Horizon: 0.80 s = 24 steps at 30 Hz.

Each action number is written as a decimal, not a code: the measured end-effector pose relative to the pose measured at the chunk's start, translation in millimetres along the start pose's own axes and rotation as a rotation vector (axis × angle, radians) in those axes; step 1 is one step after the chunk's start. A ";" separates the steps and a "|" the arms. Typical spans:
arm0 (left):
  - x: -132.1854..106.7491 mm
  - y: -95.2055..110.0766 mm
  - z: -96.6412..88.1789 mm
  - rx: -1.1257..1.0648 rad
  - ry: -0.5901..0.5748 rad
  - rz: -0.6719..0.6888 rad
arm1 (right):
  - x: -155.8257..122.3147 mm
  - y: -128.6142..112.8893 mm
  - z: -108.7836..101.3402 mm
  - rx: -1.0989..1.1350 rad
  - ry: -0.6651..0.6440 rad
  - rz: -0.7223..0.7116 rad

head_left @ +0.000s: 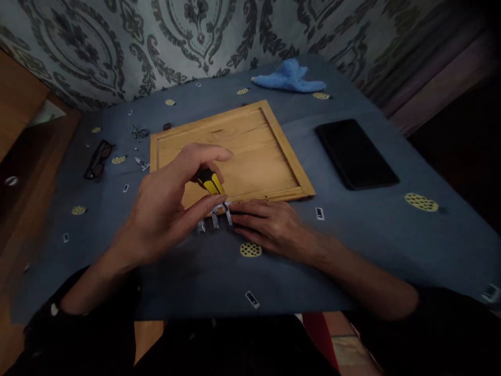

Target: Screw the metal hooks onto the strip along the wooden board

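Observation:
My left hand [162, 201] holds a short screwdriver [210, 180] with a yellow and black handle, the thumb against it and the index finger lifted off. The screwdriver's tip points down at a metal hinge [215, 219] on the near edge of a framed wooden panel [246, 167], which lies flat. Stretched out low along that edge, my right hand [279, 227] has its fingertips touching the hinge's right side. Its thumb is hidden. Where exactly the tip meets the hinge is hard to make out.
A patterned blue cloth covers the table [188, 287]. Left of the panel lie glasses [98, 159] and small metal pieces [141, 163]. A black tablet [356, 153] rests on the right, a blue rag [289, 77] at the back by the curtain [188, 31].

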<state>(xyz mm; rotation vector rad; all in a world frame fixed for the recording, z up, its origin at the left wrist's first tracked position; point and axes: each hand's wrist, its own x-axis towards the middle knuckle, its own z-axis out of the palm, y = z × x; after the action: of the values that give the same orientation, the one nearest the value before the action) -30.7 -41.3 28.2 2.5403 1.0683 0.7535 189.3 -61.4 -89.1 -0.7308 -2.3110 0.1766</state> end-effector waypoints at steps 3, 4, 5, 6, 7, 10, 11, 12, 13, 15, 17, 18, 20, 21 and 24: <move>0.5 -0.3 1.8 0.026 -0.007 0.021 | 1.0 -0.1 -0.9 0.006 0.005 -0.006; 0.9 -0.2 2.9 0.049 -0.003 0.035 | 1.2 0.0 -1.3 0.011 0.006 -0.007; 1.2 0.0 4.1 0.073 0.006 0.055 | 1.3 0.1 -1.6 0.017 0.005 -0.007; 1.5 0.2 5.2 0.094 0.013 0.077 | 1.3 0.2 -1.9 0.022 -0.002 -0.002; 1.7 0.4 6.2 0.111 0.019 0.102 | 1.2 0.4 -2.2 0.026 -0.010 0.003; 1.7 1.7 7.2 0.140 0.025 0.131 | 0.1 0.7 -2.7 0.038 -0.032 0.022; 1.5 2.4 6.9 0.144 0.027 0.124 | -0.2 0.8 -2.7 0.039 -0.033 0.024; 1.2 3.1 6.2 0.145 0.034 0.109 | -0.6 1.0 -2.6 0.039 -0.033 0.023; 0.9 3.9 5.3 0.143 0.046 0.094 | -0.8 1.2 -2.5 0.038 -0.030 0.021; 0.3 5.3 3.6 0.128 0.058 0.065 | -1.1 1.5 -2.1 0.037 -0.028 0.019; -0.2 6.0 2.9 0.116 0.055 0.041 | -1.1 1.8 -2.1 0.043 -0.030 0.022; -0.3 6.0 3.1 0.111 0.051 0.033 | -1.0 1.8 -2.4 0.047 -0.034 0.028; -0.1 5.5 4.7 0.110 0.046 0.037 | -1.0 2.0 -3.5 0.057 -0.047 0.038; 0.2 5.0 5.8 0.114 0.054 0.055 | -1.2 2.2 -4.3 0.066 -0.055 0.039; 1.3 3.7 8.7 0.157 0.061 0.104 | -2.4 3.7 -7.2 0.112 -0.057 0.034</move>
<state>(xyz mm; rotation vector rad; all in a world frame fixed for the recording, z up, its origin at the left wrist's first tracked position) -23.0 -43.4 23.2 2.7396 1.0597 0.8083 197.2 -60.1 -86.3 -0.7166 -2.3222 0.3432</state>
